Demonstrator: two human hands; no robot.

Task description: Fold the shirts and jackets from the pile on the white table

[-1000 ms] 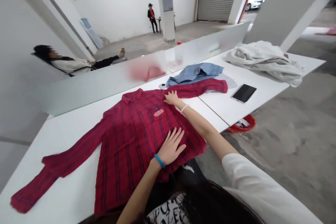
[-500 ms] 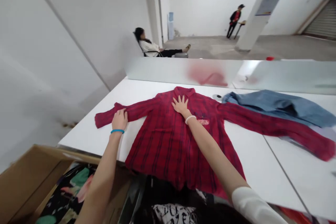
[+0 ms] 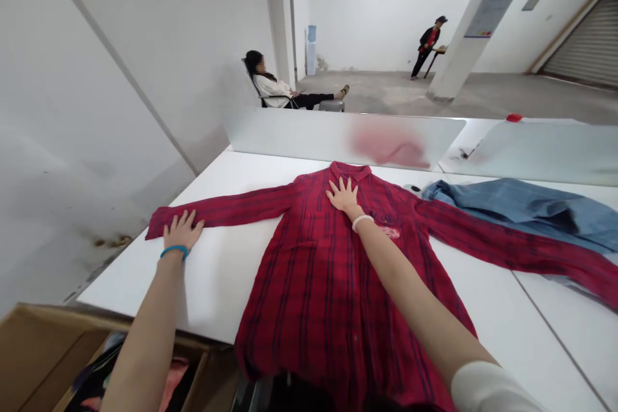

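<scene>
White table [image 3: 212, 270], red plaid shirt [image 3: 333, 283] spread flat. My left hand [image 3: 182, 230] pressing sleeve, right hand [image 3: 344, 198] pressing chest, both open, well apart.

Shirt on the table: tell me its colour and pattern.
The shirt is red with dark plaid lines; head view shows it best.

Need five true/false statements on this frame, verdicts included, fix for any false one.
1. Left hand rests on a sleeve of the red shirt. True.
2. Right hand grips the collar. False: it lies open on the shirt just below.
3. Blue band is on the right wrist. False: it is on the left.
4. Blue garment lies on the table. True.
5. Cardboard box stands on the table. False: it is below the table's near edge.
</scene>
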